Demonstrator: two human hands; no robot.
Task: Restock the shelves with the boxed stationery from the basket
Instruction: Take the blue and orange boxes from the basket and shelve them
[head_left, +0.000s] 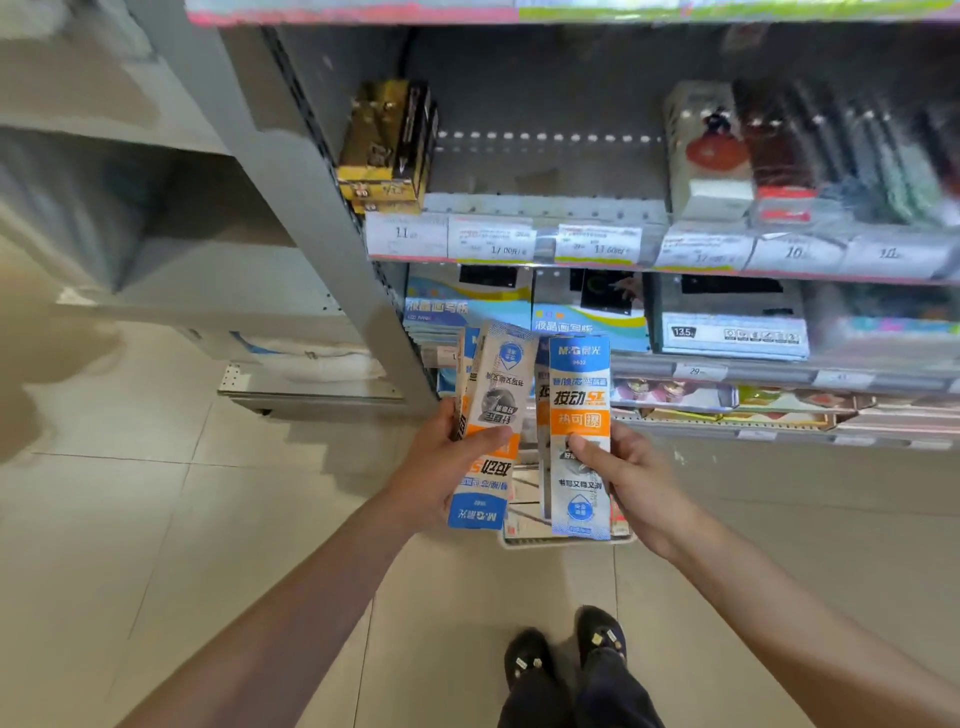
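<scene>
My left hand (441, 462) grips a tall blue, white and orange stationery box (491, 415), printed upside down, with more like it stacked behind. My right hand (631, 478) grips a matching box (579, 395) held upright. Both are raised in front of the lower shelves. Below them, partly hidden by the boxes, the white basket (566, 540) sits on the floor with more packs inside. The middle shelf (545, 182) has a bare stretch between the yellow-black boxes (387, 145) on its left and the packaged goods (711, 156) on its right.
Price tags (493, 244) line the shelf's front edge. Writing-tablet boxes (467, 306) fill the shelf below, with flat packs lower down. A grey upright (322, 228) borders the shelving on the left. My feet (566, 654) stand on the tiled floor.
</scene>
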